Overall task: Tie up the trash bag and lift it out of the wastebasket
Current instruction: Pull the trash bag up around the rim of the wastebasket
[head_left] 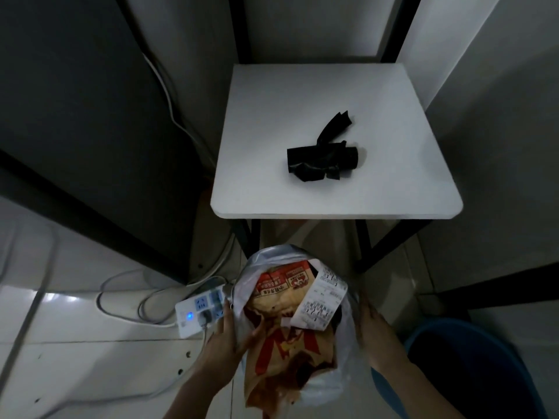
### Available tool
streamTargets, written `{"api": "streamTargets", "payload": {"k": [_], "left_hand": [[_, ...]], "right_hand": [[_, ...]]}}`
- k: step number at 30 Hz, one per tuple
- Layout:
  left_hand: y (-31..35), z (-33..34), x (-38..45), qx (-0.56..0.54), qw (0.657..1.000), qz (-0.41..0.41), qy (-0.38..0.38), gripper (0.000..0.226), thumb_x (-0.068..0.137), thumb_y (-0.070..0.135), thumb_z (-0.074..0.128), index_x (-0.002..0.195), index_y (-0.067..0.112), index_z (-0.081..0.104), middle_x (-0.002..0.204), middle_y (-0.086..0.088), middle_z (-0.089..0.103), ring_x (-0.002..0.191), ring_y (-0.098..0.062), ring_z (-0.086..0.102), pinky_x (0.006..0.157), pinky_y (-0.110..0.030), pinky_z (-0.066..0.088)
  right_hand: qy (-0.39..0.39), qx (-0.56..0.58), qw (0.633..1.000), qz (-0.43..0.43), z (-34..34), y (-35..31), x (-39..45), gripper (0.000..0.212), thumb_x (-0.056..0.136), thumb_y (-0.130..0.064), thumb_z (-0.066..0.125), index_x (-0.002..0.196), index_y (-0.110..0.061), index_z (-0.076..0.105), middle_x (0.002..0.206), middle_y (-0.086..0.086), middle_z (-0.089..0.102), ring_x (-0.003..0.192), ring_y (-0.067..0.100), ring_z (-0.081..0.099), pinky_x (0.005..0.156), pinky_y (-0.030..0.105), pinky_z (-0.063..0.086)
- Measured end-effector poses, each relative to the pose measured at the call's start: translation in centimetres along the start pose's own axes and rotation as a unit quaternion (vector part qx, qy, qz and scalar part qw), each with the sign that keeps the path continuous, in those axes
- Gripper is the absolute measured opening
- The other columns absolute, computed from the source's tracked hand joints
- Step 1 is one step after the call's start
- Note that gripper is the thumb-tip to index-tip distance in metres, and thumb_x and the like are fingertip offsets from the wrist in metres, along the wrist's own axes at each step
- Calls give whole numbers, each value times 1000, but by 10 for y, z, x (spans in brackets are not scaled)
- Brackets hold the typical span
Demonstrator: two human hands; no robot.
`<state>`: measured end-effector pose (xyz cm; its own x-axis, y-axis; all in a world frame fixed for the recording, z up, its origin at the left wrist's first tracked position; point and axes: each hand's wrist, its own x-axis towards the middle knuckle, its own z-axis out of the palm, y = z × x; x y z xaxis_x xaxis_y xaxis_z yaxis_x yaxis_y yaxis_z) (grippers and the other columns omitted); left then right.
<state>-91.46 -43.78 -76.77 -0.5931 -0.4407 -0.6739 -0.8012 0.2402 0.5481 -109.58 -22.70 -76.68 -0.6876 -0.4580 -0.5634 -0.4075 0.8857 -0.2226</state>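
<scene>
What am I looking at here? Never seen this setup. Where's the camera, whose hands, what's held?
No machine: one wide-angle camera on a person's head, looking down. The left hand and right hand grip opposite sides of a clear trash bag, still open, stuffed with a brown paper food bag and a receipt. Beyond it, a white table carries a roll of black bags. A power strip lies on the floor at left; a blue bin stands at right.
</scene>
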Motion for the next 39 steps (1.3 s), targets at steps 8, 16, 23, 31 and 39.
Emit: {"api": "streamTargets", "payload": {"k": [8, 16, 23, 31, 39], "left_hand": [[-8, 6, -1, -28, 996, 39, 69, 116, 52, 91, 35, 141, 35, -14, 151, -16, 17, 131, -33, 36, 102, -47, 38], [1, 6, -12, 26, 991, 41, 127, 94, 79, 42, 63, 145, 21, -1, 142, -22, 31, 118, -34, 49, 93, -46, 46], [1, 5, -10, -22, 988, 60, 144, 96, 78, 26, 69, 144, 21, 0, 146, -19, 33, 127, -34, 43, 100, -47, 39], [-2, 0, -13, -53, 984, 48, 165, 90, 79, 17, 69, 144, 25, 6, 136, -16, 48, 110, -23, 54, 86, -36, 47], [8, -14, -32, -15, 985, 93, 146, 97, 78, 18, 69, 144, 24, -2, 142, -12, 42, 125, -29, 46, 99, -44, 41]], "right_hand": [[46, 197, 979, 20, 7, 11, 6, 50, 95, -18, 46, 138, 1, 29, 133, 28, 45, 120, 38, 46, 99, 41, 41], [130, 247, 960, 17, 9, 11, -7, 28, 91, -11, 54, 114, 4, 54, 108, 28, 59, 99, 38, 56, 85, 44, 48], [160, 272, 949, -15, 4, 10, -15, 43, 87, -14, 60, 127, -4, 45, 112, 21, 59, 103, 34, 56, 88, 45, 48], [168, 310, 935, -40, -1, 15, -22, 69, 86, -9, 62, 142, -11, 23, 95, 7, 59, 85, 17, 58, 71, 27, 46], [169, 334, 922, -97, -17, 16, -41, 78, 86, -16, 61, 144, -25, 9, 109, 12, 61, 98, 19, 59, 80, 16, 44]]}}
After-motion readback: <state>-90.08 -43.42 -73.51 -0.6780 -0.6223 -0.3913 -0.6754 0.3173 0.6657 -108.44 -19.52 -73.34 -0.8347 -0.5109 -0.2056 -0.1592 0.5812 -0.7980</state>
